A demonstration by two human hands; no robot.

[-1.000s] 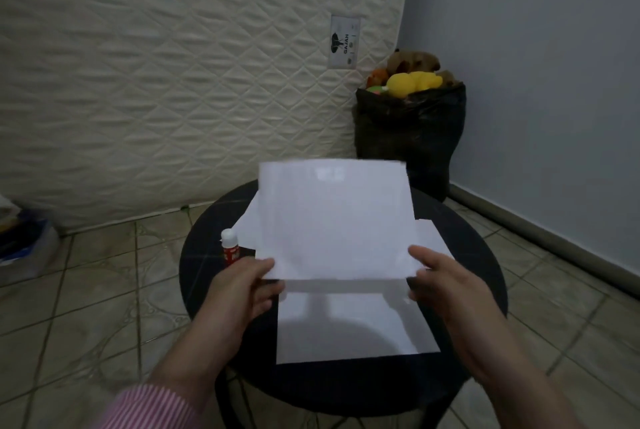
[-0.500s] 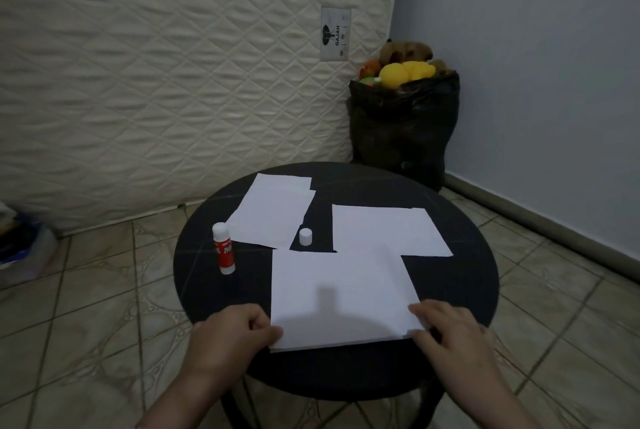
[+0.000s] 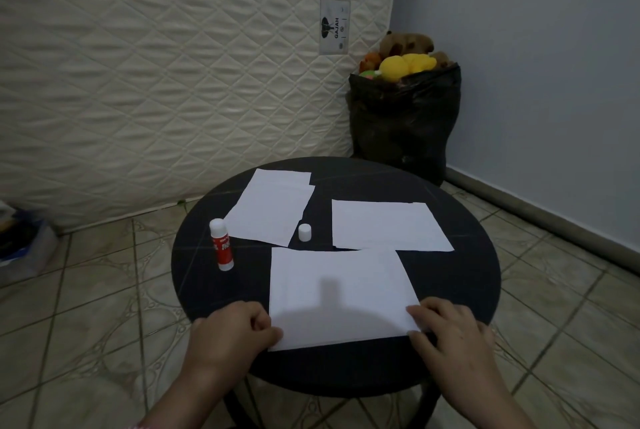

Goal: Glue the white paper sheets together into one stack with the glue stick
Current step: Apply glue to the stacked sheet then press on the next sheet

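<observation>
Both hands sit at the near edge of the round black table (image 3: pixel 460 276), one at each near corner of the nearest paper stack (image 3: pixel 341 293). The left hand (image 3: pixel 233 331) comes in from below with its forearm angled up and rightward; its fingers are curled, knuckles up, and pinch the stack's near left corner against the tabletop. The right hand (image 3: pixel 450 331) lies flatter, fingers bent and spread, fingertips pressing on the near right corner (whether the thumb is tucked under the paper cannot be told).

The uncapped glue stick (image 3: pixel 221 244), red with a white top, stands upright near the table's left edge, well clear of both hands. Its white cap (image 3: pixel 304 232) stands near the table's middle, just beside a second pile of paper sheets (image 3: pixel 272 209) toward the far left edge. A third sheet (image 3: pixel 388 226) lies toward the far right edge, its near edge touching the stack's far edge.
</observation>
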